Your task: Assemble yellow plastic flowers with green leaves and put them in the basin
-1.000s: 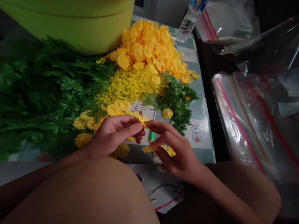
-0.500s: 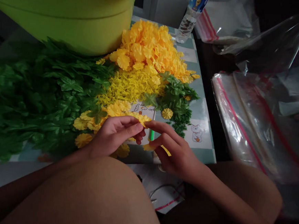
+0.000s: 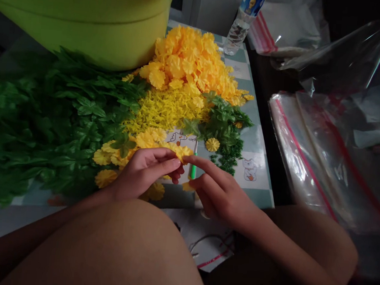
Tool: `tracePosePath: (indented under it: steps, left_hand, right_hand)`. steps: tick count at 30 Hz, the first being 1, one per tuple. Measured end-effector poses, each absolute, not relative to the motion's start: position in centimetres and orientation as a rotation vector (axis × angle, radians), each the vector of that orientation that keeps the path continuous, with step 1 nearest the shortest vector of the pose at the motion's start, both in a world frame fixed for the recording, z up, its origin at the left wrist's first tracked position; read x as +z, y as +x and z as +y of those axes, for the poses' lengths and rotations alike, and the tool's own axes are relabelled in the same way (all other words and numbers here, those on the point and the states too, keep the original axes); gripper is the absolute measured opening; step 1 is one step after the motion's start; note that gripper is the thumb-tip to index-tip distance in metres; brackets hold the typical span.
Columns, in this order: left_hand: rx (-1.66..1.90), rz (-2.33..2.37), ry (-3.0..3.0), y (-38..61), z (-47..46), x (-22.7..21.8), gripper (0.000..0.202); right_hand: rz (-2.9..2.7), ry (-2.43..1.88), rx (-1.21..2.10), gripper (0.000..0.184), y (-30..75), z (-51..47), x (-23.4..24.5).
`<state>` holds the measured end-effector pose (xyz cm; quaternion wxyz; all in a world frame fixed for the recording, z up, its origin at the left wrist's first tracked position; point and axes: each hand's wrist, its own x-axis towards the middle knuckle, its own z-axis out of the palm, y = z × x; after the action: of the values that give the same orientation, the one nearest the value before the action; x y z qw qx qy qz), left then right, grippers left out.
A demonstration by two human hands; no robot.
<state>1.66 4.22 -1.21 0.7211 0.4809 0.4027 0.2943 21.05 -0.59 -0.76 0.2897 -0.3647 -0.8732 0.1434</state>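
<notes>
My left hand (image 3: 144, 172) pinches a yellow artificial flower (image 3: 183, 153) between thumb and fingers. My right hand (image 3: 222, 193) is half open, its index fingertip (image 3: 186, 158) just at the flower's edge. A green-handled tool (image 3: 193, 171) stands between my hands; beyond lie heaped yellow flowers (image 3: 183, 58) and green leaves (image 3: 63, 115).

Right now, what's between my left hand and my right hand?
In the head view, a yellow flower pinched by the left hand and, just below it, a green-handled tool lie between that hand and the right hand.
</notes>
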Motion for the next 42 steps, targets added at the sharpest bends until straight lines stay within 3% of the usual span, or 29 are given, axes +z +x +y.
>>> tracePosePath:
  steps: [6, 12, 28, 42]
  left_hand:
    - [0.613, 0.909, 0.995, 1.50, 4.28, -1.66, 0.013]
    - [0.596, 0.939, 0.904, 1.60, 4.25, -1.98, 0.013]
    - [0.587, 0.894, 0.945, 1.82, 4.27, -1.70, 0.018]
    - [0.548, 0.963, 1.036, 2.14, 4.39, -1.40, 0.016]
  right_hand:
    - [-2.465, -0.923, 0.100, 0.015, 20.93, -0.43, -0.98]
    - [-2.494, -0.907, 0.043, 0.016, 20.67, -0.48, -1.00]
    - [-2.216, -0.957, 0.627, 0.020, 21.01, -0.59, -1.01]
    - [-2.350, -0.901, 0.573, 0.027, 20.51, -0.98, -0.73]
